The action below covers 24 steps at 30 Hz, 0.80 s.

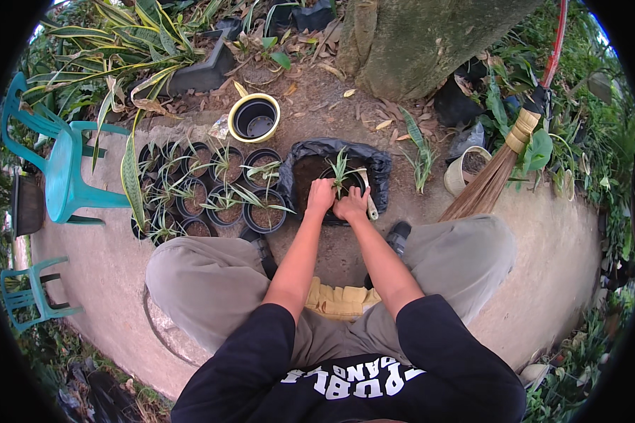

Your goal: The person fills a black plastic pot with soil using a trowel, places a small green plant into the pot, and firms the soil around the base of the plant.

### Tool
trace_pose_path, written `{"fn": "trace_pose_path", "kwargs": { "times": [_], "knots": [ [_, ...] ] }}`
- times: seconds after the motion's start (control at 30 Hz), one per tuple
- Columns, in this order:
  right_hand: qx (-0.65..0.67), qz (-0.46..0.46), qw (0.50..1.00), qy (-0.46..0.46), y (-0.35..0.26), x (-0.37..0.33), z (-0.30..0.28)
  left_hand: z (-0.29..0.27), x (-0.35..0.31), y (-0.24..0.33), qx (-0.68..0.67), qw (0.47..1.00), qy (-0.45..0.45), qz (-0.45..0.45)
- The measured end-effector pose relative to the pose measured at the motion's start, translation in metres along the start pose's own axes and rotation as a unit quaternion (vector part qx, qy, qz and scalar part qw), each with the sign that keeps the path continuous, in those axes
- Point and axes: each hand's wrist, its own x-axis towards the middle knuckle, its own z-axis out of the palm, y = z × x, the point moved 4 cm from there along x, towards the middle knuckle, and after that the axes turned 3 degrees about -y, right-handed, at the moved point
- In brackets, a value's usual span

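Note:
A small plant with narrow, pale-edged green leaves (pixel 340 169) stands in a black pot (pixel 358 182), inside a soil-filled bin lined with black plastic (pixel 379 163). My left hand (pixel 322 196) is closed at the left side of the plant's base. Close beside it, my right hand (pixel 351 204) has its fingers curled in at the front of the pot. Both sets of fingertips are partly hidden, so what they grip is unclear. A white-handled tool (pixel 371 202) leans at the bin's right side, near my right hand.
Several black pots with similar plants (pixel 264 211) stand in rows on the left. Behind them is a yellow-rimmed pot (pixel 255 118). A broom (pixel 488 173) and a whitish soil pot (pixel 466 169) are at right. Green chairs (pixel 67 173) stand far left; a tree trunk (pixel 423 42) rises behind.

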Motion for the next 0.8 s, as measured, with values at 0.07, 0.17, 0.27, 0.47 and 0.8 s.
{"fn": "trace_pose_path", "kwargs": {
  "times": [0.07,0.17,0.27,0.47,0.8],
  "knots": [
    [-0.01,-0.013,0.999,-0.03,0.001,-0.005,-0.001,-0.001,0.001,-0.001,0.005,1.0,0.002,0.0],
    [-0.012,-0.032,0.998,-0.05,0.004,-0.015,-0.008,0.0,-0.001,-0.003,0.005,1.0,0.002,-0.005],
    [-0.006,-0.051,0.996,-0.068,0.006,-0.023,-0.016,0.001,0.0,-0.004,-0.006,1.0,-0.003,-0.016],
    [-0.049,-0.108,0.991,-0.055,-0.006,-0.028,-0.02,0.003,0.002,-0.01,-0.007,0.999,-0.017,-0.045],
    [-0.075,-0.086,0.993,-0.021,0.005,-0.021,-0.009,-0.003,-0.002,-0.003,0.001,0.999,-0.015,-0.038]
  ]
}}
